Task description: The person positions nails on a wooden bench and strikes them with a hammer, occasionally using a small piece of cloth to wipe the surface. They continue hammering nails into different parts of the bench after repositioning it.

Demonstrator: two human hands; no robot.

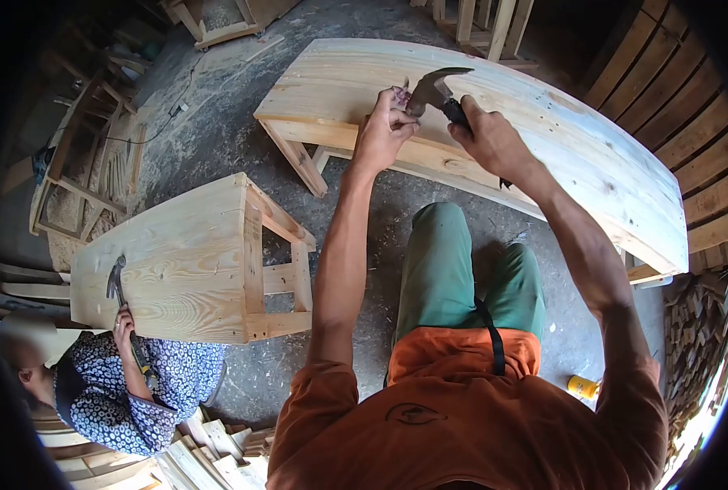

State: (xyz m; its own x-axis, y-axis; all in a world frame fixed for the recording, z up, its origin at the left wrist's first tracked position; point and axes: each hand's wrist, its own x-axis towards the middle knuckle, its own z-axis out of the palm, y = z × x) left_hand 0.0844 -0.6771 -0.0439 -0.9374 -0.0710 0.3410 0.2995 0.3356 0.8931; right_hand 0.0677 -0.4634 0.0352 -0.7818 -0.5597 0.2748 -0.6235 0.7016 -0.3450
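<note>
My right hand (493,139) is wrapped round the dark handle of a claw hammer (434,88). The hammer's metal head is right beside the fingertips of my left hand (382,131), over the near edge of a long pale wooden bench (535,122). The fingers of my left hand are pinched together, with a small purplish bundle between thumb and fingers; what it is made of is too small to tell. Small dark nail marks dot the bench top.
At the left, a co-worker in a patterned top (127,400) holds another hammer (116,282) over a second wooden bench (176,261). A yellow container (583,387) lies on the floor at the right. Wooden frames (86,163) and stacked wood pieces (699,335) stand around.
</note>
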